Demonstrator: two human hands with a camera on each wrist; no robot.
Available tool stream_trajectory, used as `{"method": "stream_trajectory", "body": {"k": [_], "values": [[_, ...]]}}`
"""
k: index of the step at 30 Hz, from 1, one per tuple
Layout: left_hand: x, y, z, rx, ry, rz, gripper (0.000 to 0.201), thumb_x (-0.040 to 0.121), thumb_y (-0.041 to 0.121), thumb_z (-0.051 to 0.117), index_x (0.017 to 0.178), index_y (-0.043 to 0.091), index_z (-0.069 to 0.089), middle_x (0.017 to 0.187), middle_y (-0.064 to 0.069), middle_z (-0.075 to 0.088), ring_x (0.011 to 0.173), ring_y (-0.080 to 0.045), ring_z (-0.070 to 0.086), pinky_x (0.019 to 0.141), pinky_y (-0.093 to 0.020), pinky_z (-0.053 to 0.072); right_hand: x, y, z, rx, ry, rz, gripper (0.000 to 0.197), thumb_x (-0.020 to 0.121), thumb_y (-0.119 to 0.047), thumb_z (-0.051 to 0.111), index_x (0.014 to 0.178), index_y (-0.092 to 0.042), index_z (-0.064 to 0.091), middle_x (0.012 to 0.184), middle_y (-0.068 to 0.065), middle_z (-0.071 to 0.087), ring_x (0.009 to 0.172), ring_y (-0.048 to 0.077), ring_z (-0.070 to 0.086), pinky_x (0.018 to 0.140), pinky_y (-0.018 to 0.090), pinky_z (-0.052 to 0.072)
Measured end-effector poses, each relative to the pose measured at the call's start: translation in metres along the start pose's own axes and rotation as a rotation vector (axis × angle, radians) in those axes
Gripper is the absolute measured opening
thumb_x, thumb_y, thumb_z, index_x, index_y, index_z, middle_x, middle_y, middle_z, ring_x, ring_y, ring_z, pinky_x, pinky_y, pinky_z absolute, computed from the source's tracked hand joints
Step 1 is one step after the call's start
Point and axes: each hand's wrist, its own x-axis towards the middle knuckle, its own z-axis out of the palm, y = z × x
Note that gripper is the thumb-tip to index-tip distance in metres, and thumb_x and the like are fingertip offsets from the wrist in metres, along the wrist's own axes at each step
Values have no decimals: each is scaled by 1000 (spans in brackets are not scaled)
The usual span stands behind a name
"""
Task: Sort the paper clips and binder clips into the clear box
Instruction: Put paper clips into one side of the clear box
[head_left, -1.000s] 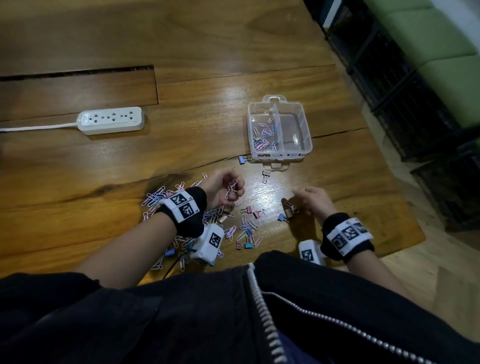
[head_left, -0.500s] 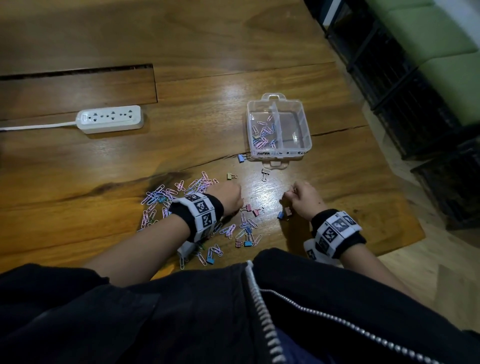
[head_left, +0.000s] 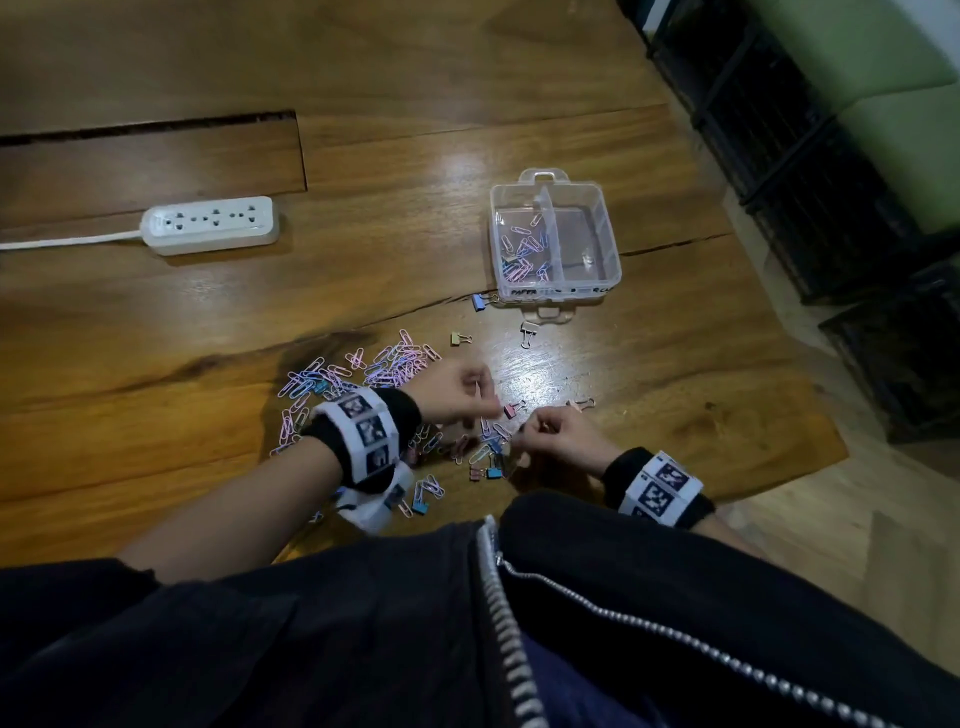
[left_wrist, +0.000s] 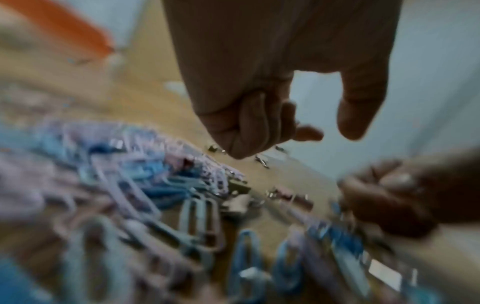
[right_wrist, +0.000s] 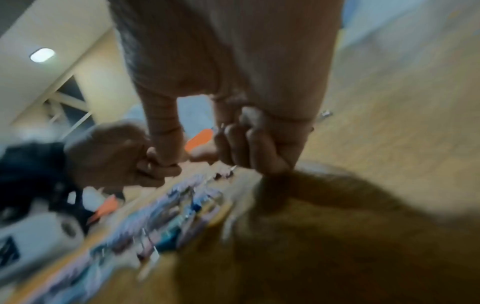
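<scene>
The clear box stands on the wooden table, its left compartment holding several paper clips. Pink and blue paper clips lie in a heap left of my hands, blurred in the left wrist view as paper clips. Small binder clips lie loose: blue, yellow, pink. My left hand hovers over the heap with fingers curled; a thin pale clip shows at its fingertips. My right hand is close beside it, fingers curled, a metal glint at their tips.
A white power strip with its cord lies at the far left. A dark slot cuts the tabletop behind it. The table's right edge drops to a floor with black crates. My dark jacket fills the bottom.
My right hand has moved left, toward the left hand, off the spot where binder clips lay. My left hand dropped onto the heap half a second ago and has since come up off it.
</scene>
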Motion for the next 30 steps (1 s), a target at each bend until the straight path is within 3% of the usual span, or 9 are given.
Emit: {"method": "stream_trajectory", "body": {"k": [1, 3, 5, 8, 12, 16, 22, 27, 30], "values": [[-3, -2, 5, 281, -24, 23, 19, 79, 27, 68, 79, 22, 50, 77, 6, 56, 68, -11, 52, 60, -20, 45, -1, 2, 3, -88, 26, -56, 29, 75, -12, 71, 69, -22, 44, 70, -6, 52, 62, -2, 53, 61, 11, 42], [-8, -8, 14, 734, -44, 93, 41, 72, 46, 70, 102, 24, 53, 93, 5, 61, 84, -13, 55, 73, -26, 45, -1, 6, 7, -337, 52, -111, 41, 62, -22, 81, 77, -28, 43, 81, -9, 54, 76, 6, 54, 72, 21, 47], [-8, -12, 19, 872, 3, 152, 59, 71, 54, 67, 119, 24, 50, 106, 2, 62, 96, -16, 57, 79, -28, 45, 0, 9, 12, -537, 77, -137, 44, 62, -31, 80, 91, -27, 47, 95, -7, 54, 89, 13, 51, 81, 33, 46], [-6, -13, 21, 858, 23, 136, 62, 72, 54, 66, 123, 22, 50, 112, 0, 62, 104, -17, 56, 83, -29, 45, 3, 8, 14, -575, 132, -165, 44, 69, -30, 75, 105, -19, 52, 102, -3, 54, 94, 15, 47, 86, 34, 43], [-8, -14, 22, 805, -5, 115, 56, 75, 52, 64, 120, 20, 53, 113, -1, 61, 104, -18, 56, 86, -30, 46, 9, 5, 10, -625, 185, -215, 27, 76, -26, 68, 98, -16, 57, 95, -6, 53, 92, 16, 51, 77, 26, 38], [-9, -13, 23, 819, 22, 135, 47, 81, 45, 61, 119, 19, 54, 113, -1, 60, 104, -17, 56, 86, -29, 48, 13, 4, 11, -665, 231, -216, 15, 85, -22, 58, 98, -14, 56, 101, 0, 55, 92, 16, 50, 86, 30, 40], [-11, -9, 36, 902, 142, 136, 20, 90, 23, 47, 103, 15, 59, 103, -4, 61, 96, -21, 58, 80, -33, 52, 17, 7, 14, -657, 190, -172, 9, 89, -16, 51, 94, -8, 52, 93, 1, 43, 91, 18, 45, 78, 23, 33], [-9, -9, 36, 946, 156, 127, 26, 92, 28, 41, 103, 9, 55, 100, -5, 58, 89, -19, 58, 75, -29, 52, 17, 8, 5, -493, 313, -180, 9, 86, -16, 56, 84, -7, 57, 83, 2, 49, 78, 16, 46, 60, 19, 33], [-6, -14, 31, 904, 143, 106, 28, 93, 29, 39, 106, 8, 52, 103, -5, 56, 85, -15, 50, 70, -24, 44, 14, 8, -1, -210, 358, -118, 13, 82, -11, 61, 70, -12, 55, 71, 0, 56, 70, 15, 52, 66, 25, 45]]}}
